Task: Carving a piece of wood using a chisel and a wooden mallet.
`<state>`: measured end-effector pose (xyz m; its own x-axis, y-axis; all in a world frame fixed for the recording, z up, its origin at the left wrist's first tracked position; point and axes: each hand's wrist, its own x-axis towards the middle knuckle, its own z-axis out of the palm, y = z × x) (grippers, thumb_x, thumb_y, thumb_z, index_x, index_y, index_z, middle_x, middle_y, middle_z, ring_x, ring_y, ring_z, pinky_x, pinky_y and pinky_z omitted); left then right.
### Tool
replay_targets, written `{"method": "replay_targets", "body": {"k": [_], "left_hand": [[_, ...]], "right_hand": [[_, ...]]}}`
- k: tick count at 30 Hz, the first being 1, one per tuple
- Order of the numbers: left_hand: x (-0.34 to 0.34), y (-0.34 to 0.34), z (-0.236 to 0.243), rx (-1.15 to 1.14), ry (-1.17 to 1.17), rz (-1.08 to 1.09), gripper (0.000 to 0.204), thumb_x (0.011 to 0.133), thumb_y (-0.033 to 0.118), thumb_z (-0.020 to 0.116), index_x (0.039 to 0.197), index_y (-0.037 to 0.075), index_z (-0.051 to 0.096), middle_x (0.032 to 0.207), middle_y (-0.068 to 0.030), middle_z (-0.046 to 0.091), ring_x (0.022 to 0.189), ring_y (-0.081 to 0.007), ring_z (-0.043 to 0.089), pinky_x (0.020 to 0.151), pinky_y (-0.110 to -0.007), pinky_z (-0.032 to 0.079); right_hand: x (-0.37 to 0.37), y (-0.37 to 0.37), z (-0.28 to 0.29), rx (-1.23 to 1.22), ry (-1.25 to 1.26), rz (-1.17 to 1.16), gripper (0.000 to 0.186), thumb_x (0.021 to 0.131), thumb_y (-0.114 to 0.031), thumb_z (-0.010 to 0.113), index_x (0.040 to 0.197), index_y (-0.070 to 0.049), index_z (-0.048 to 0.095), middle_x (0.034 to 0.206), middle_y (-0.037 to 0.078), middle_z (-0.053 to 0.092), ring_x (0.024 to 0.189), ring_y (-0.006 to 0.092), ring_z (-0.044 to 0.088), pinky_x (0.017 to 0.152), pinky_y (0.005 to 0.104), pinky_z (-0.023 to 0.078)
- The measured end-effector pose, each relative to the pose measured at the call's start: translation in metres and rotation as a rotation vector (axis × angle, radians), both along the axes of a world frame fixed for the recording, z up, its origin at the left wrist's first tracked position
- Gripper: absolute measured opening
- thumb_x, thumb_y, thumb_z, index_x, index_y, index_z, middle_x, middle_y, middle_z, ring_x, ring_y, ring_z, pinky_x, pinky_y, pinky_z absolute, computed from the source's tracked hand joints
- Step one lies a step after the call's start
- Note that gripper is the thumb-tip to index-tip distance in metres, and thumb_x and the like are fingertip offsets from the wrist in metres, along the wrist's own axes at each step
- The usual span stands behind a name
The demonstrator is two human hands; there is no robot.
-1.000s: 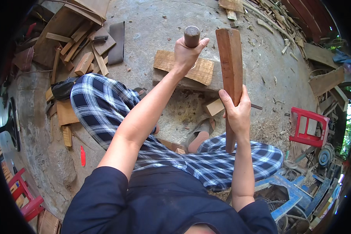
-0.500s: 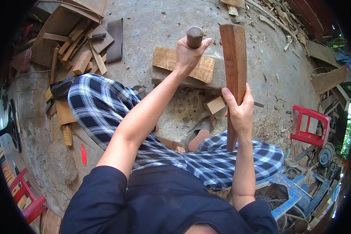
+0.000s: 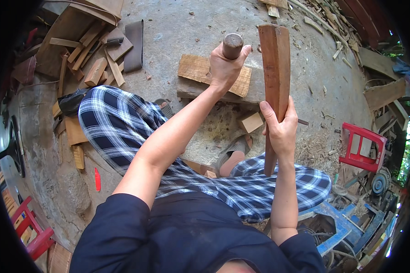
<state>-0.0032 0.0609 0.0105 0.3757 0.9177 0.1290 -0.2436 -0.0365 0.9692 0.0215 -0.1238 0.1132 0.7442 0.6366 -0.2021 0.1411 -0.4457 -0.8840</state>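
My left hand is closed around an upright round wooden handle, like a chisel's; its lower end is hidden under the fist. The fist is over a light wooden block that lies across a thick weathered plank on the floor. To the right, my right hand grips the narrow lower part of a long reddish-brown wooden club. The club's broad squared end points away from me, beside the left fist and apart from the handle.
Offcuts and a dark belt-like strip lie at the far left. A small wood block sits by my sandalled foot. At right are a red plastic stool and a blue metal frame. Shavings litter the concrete.
My left hand and the handle have shifted slightly to the right. The club in my right hand has moved a little farther away from me. The block and plank stay put.
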Motion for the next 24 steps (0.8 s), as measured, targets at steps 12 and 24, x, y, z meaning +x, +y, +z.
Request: {"method": "replay_targets", "body": {"k": [12,24], "left_hand": [[0.0,0.004,-0.001,-0.008,0.023,0.014,0.037,0.091,0.018,0.08,0.063,0.013,0.057,0.061,0.0103,0.052,0.055,-0.0008,0.043,0.05,-0.024,0.035],[0.013,-0.032,-0.01,0.238,0.122,0.003,0.02,0.086,0.016,0.083,0.086,0.006,0.066,0.079,0.0024,0.067,0.075,-0.0042,0.058,0.067,-0.026,0.051]], "right_hand": [[-0.004,-0.006,-0.006,0.01,-0.031,-0.019,0.047,0.09,-0.04,0.078,0.107,-0.001,0.059,0.079,0.009,0.067,0.059,0.0148,0.061,0.055,0.0311,0.049],[0.008,0.015,0.042,0.338,-0.151,0.001,0.042,0.093,-0.036,0.076,0.109,-0.002,0.057,0.079,0.006,0.065,0.059,0.0134,0.062,0.053,0.0285,0.051]]}}
